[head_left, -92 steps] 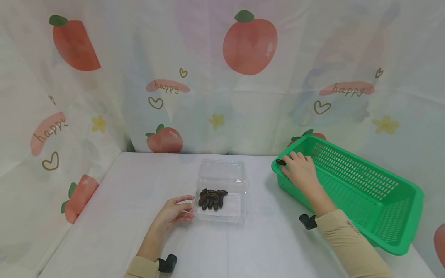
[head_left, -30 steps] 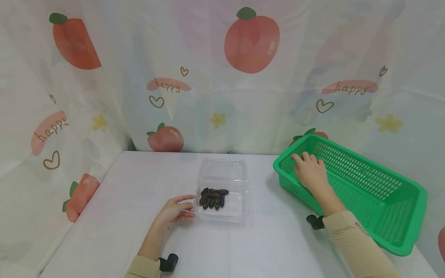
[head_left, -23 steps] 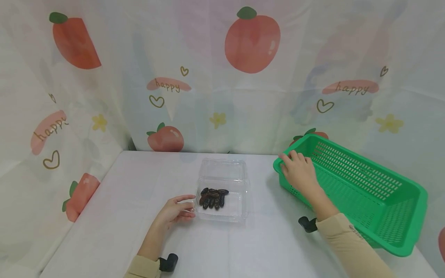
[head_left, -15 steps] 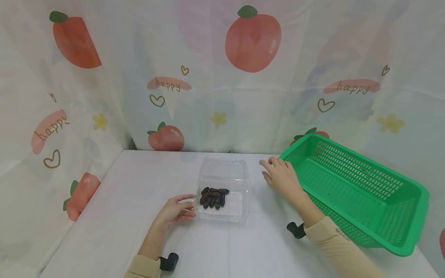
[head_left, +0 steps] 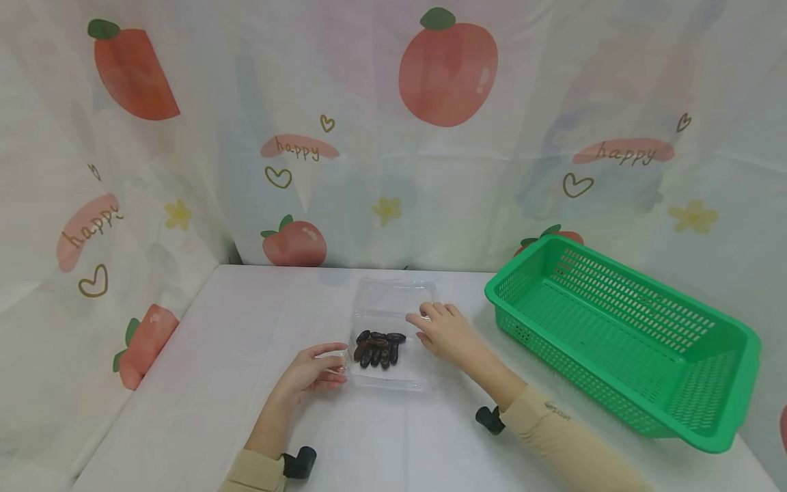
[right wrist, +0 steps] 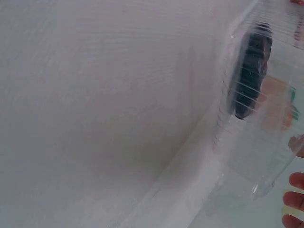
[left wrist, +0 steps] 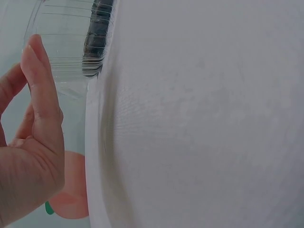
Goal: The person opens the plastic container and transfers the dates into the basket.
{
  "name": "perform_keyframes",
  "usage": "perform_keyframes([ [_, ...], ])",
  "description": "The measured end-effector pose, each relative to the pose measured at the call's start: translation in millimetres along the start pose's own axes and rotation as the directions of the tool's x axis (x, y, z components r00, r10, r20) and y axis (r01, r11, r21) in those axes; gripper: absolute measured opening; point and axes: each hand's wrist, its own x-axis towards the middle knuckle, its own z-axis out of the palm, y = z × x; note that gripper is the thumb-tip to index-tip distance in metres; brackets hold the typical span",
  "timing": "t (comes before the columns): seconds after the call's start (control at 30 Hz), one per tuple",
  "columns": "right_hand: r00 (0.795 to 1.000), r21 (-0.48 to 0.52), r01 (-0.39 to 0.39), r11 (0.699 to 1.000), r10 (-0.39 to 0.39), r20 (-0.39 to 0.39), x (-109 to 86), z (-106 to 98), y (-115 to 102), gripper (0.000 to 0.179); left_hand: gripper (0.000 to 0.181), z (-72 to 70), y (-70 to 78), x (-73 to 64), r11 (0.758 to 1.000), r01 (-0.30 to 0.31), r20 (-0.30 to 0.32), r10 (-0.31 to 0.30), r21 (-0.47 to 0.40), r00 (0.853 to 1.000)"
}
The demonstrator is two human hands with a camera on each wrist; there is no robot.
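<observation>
A clear plastic clamshell box (head_left: 416, 385) lies with its lid back on the white table. Several dark brown dates (head_left: 376, 350) sit bunched in its left half; in the left wrist view a dark row of dates (left wrist: 98, 35) shows through the ribbed wall. My left hand (head_left: 309, 372) pinches the box's left rim between thumb and fingers. Over the right side of the box hovers my right hand (head_left: 447, 335), its fingers loosely bent and apart, just right of the dates. Fingertips (right wrist: 295, 198) show at the right wrist view's edge, with nothing between them.
A long green slatted basket (head_left: 605, 348) stands at the right, set at an angle, its near wall hiding part of the inside. A fruit-printed cloth (head_left: 363, 171) hangs behind the table. Black wrist mounts (head_left: 299, 463) stick out near both sleeves.
At first my right hand held a date at the basket's left rim. It reached inside, came out without a visible date and moved left over the box. My left hand stayed put.
</observation>
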Motion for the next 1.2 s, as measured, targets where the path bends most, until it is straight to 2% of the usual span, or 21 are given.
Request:
perform_keyframes([
  [0.17,0.996,0.006,0.082,0.997,-0.082,0.044,5.1,6.4,-7.9,0.034,0.038,0.3,1.2,-1.4,1.000,0.001,-0.002,-0.001,0.001,1.000],
  [0.47,0.970,-0.038,0.204,0.978,-0.197,0.143,12.2,13.5,-15.3,0.036,0.039,0.2,0.5,-2.3,1.000,-0.009,0.003,0.009,0.005,1.000],
  [0.8,0.958,-0.097,0.243,0.965,-0.223,0.178,15.9,21.1,-17.5,0.032,0.041,0.1,0.4,-1.2,1.000,-0.012,0.018,0.012,-0.007,1.000],
  [0.97,0.957,-0.102,0.249,0.963,-0.229,0.179,17.2,22.3,-18.4,0.028,0.038,0.5,0.1,-0.8,1.000,-0.007,-0.004,0.007,0.000,1.000],
  [1.2,0.950,-0.111,0.248,0.962,-0.219,0.221,17.7,24.1,-19.6,0.022,0.037,1.0,-0.8,0.6,1.000,-0.003,-0.016,0.003,0.004,1.000],
])
